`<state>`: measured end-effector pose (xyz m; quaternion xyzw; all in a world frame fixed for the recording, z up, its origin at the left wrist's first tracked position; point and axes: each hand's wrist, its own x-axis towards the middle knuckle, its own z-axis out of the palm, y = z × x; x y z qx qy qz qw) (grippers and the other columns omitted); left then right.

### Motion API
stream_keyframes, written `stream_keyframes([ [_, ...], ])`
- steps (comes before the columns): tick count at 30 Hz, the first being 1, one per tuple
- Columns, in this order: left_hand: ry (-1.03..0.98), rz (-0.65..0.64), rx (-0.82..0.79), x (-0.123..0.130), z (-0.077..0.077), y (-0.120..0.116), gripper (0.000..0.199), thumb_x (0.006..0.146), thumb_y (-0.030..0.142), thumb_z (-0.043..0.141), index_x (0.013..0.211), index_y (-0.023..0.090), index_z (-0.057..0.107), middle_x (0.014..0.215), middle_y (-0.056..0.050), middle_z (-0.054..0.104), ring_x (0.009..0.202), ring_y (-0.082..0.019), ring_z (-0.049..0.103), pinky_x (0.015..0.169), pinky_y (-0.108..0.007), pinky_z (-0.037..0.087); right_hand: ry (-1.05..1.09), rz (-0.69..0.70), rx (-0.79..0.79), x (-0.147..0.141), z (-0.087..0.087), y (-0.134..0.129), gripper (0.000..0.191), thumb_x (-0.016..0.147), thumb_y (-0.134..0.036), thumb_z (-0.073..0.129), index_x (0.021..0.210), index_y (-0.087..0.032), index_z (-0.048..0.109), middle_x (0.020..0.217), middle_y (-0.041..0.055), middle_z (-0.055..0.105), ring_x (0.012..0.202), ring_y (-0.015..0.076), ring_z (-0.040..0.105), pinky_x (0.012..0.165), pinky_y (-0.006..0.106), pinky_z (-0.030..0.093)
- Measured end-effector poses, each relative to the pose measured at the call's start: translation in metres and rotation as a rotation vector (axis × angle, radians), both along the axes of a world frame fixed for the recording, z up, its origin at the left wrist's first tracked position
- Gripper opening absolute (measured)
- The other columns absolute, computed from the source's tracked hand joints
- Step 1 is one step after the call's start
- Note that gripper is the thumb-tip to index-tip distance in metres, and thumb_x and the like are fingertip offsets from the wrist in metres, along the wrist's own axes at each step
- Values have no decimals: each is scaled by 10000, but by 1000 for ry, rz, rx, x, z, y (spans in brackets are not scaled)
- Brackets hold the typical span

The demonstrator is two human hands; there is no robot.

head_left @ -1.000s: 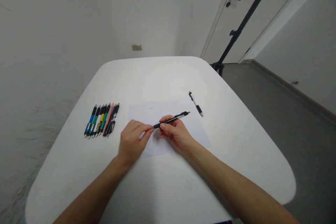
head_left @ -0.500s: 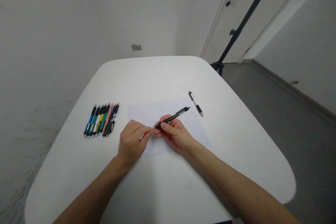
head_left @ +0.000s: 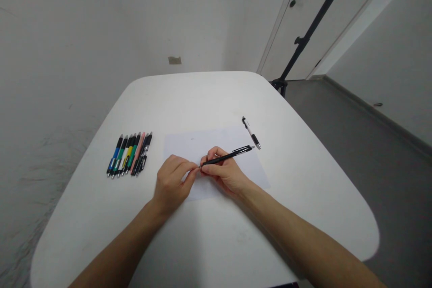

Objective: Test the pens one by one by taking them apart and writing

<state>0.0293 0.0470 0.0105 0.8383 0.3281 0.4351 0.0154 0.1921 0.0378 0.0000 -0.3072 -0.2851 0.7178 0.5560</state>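
Slip at the pinch: the black pen [head_left: 222,158] could twist out of line or drop a small part onto the paper [head_left: 185,146], if the fingers squeeze unevenly or pull at an angle.
Left hand [head_left: 173,179]: at the paper's near left, thumb and forefinger pinched together on the pen's tip end (how much lies between them is too small to tell).
Right hand [head_left: 224,173]: over the paper's near right part, nearly closed, gripping the black pen's barrel between thumb and fingers.
Black pen: above the paper, slanting, its tip end toward the left hand and its button end toward the paper's right edge.
Paper: flat on the white surface [head_left: 189,103], with a small mark near its far edge.
Row of pens [head_left: 130,155]: left of the paper, well apart, several colours side by side.
White-and-black pen [head_left: 250,132]: along the paper's far right corner (touching or not, I cannot tell).
Dark stand [head_left: 307,38]: far beyond the paper, to the right, before a door [head_left: 320,38].
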Motion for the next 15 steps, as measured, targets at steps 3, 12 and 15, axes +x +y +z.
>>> stream_keyframes([
  [3, -2, -7, 5, -1, -1, 1, 128, 879, 112, 606, 767, 173, 626, 688, -22, 641, 683, -154, 552, 637, -291, 455, -31, -20, -21, 0, 0, 0, 294, 556, -84, 788, 715, -216, 579, 672, -56, 682, 579, 94, 592, 612, 252, 489],
  [12, -13, 23, -7, -4, -1, 2, 119, 883, 124, 605, 781, 184, 618, 701, -12, 645, 695, -148, 562, 655, -290, 459, -8, -76, -109, 7, 4, 1, 299, 560, -192, 841, 700, -207, 577, 668, -48, 682, 574, 108, 634, 590, 256, 516],
  [15, -24, 35, -13, -5, -2, 2, 89, 888, 145, 601, 811, 187, 614, 726, -17, 658, 708, -151, 579, 666, -295, 471, -10, -74, -103, 7, 1, 1, 318, 568, -201, 853, 723, -208, 576, 684, -39, 692, 593, 111, 646, 608, 256, 525],
])
